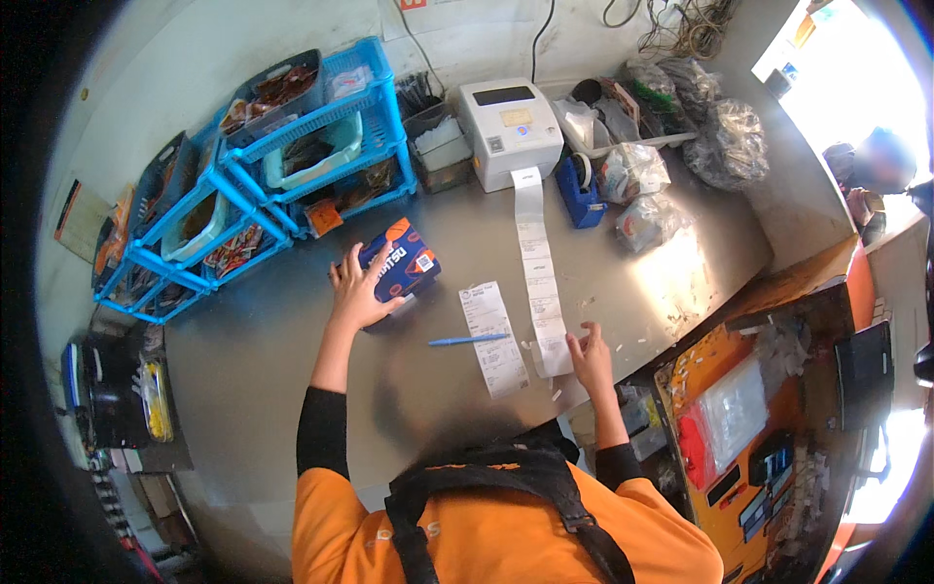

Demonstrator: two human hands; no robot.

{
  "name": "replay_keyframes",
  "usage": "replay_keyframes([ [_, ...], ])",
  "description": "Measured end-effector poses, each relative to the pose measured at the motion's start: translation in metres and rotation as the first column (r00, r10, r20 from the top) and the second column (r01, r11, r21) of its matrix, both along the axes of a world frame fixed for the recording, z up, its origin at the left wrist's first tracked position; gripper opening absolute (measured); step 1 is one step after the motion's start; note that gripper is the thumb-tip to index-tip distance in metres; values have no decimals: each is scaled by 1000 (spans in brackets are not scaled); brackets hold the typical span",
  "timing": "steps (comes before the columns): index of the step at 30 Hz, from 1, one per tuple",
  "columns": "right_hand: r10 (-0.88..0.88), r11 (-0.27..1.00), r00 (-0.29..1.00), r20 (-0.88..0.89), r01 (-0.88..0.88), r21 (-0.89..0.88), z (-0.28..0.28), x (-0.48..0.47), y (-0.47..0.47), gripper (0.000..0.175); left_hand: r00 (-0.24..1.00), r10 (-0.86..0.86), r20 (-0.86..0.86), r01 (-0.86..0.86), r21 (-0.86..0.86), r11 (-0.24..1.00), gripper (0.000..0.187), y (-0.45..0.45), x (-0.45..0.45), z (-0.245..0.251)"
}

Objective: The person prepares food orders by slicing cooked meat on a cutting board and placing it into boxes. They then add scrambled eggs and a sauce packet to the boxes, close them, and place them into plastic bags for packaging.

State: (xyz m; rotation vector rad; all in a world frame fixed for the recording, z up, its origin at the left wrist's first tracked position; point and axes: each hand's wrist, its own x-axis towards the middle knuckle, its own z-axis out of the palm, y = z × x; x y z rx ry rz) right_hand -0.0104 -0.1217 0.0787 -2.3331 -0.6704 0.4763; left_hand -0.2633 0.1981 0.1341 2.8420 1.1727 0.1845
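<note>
My left hand (365, 290) is spread over the near left side of a dark blue and orange printed cardboard box (408, 259) and holds it, thumb low and fingers along its top. My right hand (592, 359) is at the right edge of a long strip of printed labels (541, 281), near its loose lower end, with the fingers apart. This strip runs out of a white label printer (509, 131) and down the steel table. Between my hands lies a printed receipt (490, 321), with a blue pen (467, 340) across it.
Blue plastic racks (314, 139) with filled bins stand at the back left. A blue tape dispenser (581, 193) sits beside the printer, near plastic bags (649, 219). Over the right table edge, an orange shelf (730, 467) holds plastic bags and phones.
</note>
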Motion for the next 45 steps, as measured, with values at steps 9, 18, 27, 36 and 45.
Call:
replay_keyframes([
  [9,219,937,721,-657,32,347,-19,18,-36,48,726,90,682,269,-402,875,64,-72,99,-48],
  [18,259,962,961,-99,-248,112,24,66,-20,44,588,692,419,491,-865,106,17,-124,254,-104],
  [27,638,639,627,447,-755,147,31,145,114,23,707,412,574,367,-796,481,10,-124,250,-85],
  [36,377,815,887,265,-454,360,67,185,142,11,867,-125,482,377,-473,796,32,-101,223,-61],
  [45,360,685,763,537,-606,404,103,115,117,12,992,83,-92,-105,-270,957,126,25,31,21],
])
